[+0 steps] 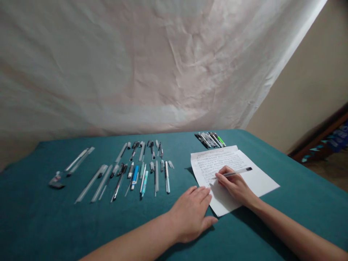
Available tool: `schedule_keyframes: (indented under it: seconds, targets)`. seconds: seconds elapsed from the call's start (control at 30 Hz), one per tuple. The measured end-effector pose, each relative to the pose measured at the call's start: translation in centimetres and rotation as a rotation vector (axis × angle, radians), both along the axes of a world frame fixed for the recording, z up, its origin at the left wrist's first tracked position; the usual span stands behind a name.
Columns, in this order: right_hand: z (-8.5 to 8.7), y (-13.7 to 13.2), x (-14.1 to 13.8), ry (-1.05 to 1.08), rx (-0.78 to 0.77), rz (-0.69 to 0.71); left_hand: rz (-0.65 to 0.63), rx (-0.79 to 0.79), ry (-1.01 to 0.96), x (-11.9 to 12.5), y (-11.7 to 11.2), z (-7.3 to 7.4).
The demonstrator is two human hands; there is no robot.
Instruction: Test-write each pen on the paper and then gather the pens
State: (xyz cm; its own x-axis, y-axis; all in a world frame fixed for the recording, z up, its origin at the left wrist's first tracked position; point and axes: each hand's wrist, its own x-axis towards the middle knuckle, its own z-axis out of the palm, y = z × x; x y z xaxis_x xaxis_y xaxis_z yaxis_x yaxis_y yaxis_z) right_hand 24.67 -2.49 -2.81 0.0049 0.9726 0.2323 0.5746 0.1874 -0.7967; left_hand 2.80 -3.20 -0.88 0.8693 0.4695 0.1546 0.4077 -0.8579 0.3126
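Observation:
In my right hand (231, 184) is a clear pen (239, 172) with a dark end, held in a writing grip. Its tip is at the white paper (261, 181), close under lines of dark handwriting that fill the upper left part of the sheet. My left hand (193, 210) lies flat, fingers stretched out, with its fingertips at the left edge of the paper and its thumb on the cloth. The lower right part of the sheet is blank. My right hand hides some of the paper beneath it.
A green cloth covers the table (130, 232). Left of the paper lie several pens and pen parts (133, 177) in two rows. A row of pens (210, 140) sits behind the paper. A small crumpled clear item (56, 180) lies far left. A pale sheet (136, 65) hangs behind.

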Motion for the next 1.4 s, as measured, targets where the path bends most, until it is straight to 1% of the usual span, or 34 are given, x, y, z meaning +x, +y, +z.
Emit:
schedule_keyframes:
  seconds: [0.07,0.17,0.23,0.3,0.37,0.43,0.5,0.57,0.67,0.77,0.83,0.93,1.03,1.1,1.13,1.2,1.3,1.4]
  targets:
    - [0.5,0.2,-0.5,-0.016,0.012,0.037,0.007,0.008,-0.02,-0.2,-0.1,0.2]
    - [1.9,1.1,-2.0,-0.095,0.011,0.15,-0.001,0.016,-0.039,-0.5,-0.3,0.5]
    - [3.1,2.3,-3.5,-0.178,0.027,0.245,-0.001,0.019,-0.045,-0.6,-0.3,0.7]
    - [4.1,4.0,-5.4,-0.257,0.093,0.332,0.008,0.026,-0.049,-0.7,-0.3,0.8]
    - [4.7,5.9,-7.4,-0.338,0.155,0.418,0.013,0.033,-0.053,-0.9,-0.4,0.9]
    - [4.6,7.9,-9.3,-0.406,0.203,0.494,0.01,0.035,-0.056,-1.0,-0.3,0.9]
    - [4.1,9.5,-10.8,-0.468,0.211,0.545,0.004,0.034,-0.063,-1.1,-0.1,0.6]
    - [3.6,10.5,-11.9,-0.505,0.197,0.562,0.001,0.035,-0.085,-1.1,0.2,0.1]
    - [3.2,11.2,-12.7,-0.537,0.175,0.563,0.009,0.015,-0.139,-1.1,0.7,-0.7]
    - [3.5,11.2,-12.6,-0.549,0.175,0.549,0.052,-0.074,-0.223,-1.2,0.9,-0.8]
    - [4.0,10.8,-12.1,-0.504,0.178,0.52,0.102,-0.195,-0.322,-1.3,1.0,-0.7]
    - [5.3,9.7,-10.8,-0.357,0.196,0.463,0.206,-0.431,-0.534,-1.1,1.3,-0.7]
    - [6.7,7.9,-9.3,-0.23,0.216,0.442,0.361,-0.732,-0.775,-0.7,2.2,-1.3]
    - [7.3,6.5,-8.4,-0.2,0.199,0.432,0.447,-0.945,-0.954,-0.4,2.8,-1.6]
    - [7.4,5.8,-8.0,-0.2,0.188,0.424,0.471,-1.02,-1.032,-0.3,3.0,-1.7]
    - [7.1,4.6,-7.5,-0.216,0.174,0.413,0.481,-1.093,-1.145,-0.3,3.3,-1.6]
    - [5.9,3.4,-7.3,-0.238,0.184,0.424,0.459,-1.095,-1.245,-0.3,3.3,-1.2]
    - [5.1,2.9,-7.5,-0.255,0.213,0.471,0.462,-1.092,-1.299,-0.3,3.2,-1.0]
